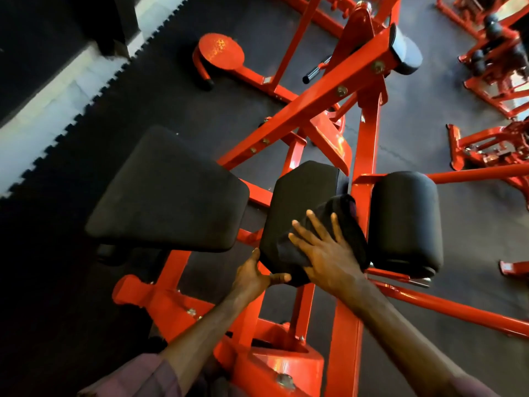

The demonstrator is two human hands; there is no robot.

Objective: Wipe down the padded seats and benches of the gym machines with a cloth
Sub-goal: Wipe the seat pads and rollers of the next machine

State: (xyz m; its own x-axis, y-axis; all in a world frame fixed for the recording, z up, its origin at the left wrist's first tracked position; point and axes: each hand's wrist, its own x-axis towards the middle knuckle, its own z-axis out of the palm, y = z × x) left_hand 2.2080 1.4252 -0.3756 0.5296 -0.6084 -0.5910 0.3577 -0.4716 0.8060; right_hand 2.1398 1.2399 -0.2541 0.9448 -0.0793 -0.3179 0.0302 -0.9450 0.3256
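A small black chest pad [300,196] stands on the red machine frame [363,156] in the middle of the view. A dark cloth [340,222] lies over its right half. My right hand [323,250] presses flat on the cloth with fingers spread. My left hand [257,275] grips the pad's lower left edge, thumb on its front corner. To the left is a larger black padded seat [169,193]. On the right a black roller pad [405,219] sits beside the frame post.
Dark rubber floor mats [472,239] surround the machine, with a pale tiled strip [65,90] at the upper left. More red machines [492,53] stand at the upper right. A red round foot plate [220,51] lies beyond the seat. A grey pad [406,53] tops the frame.
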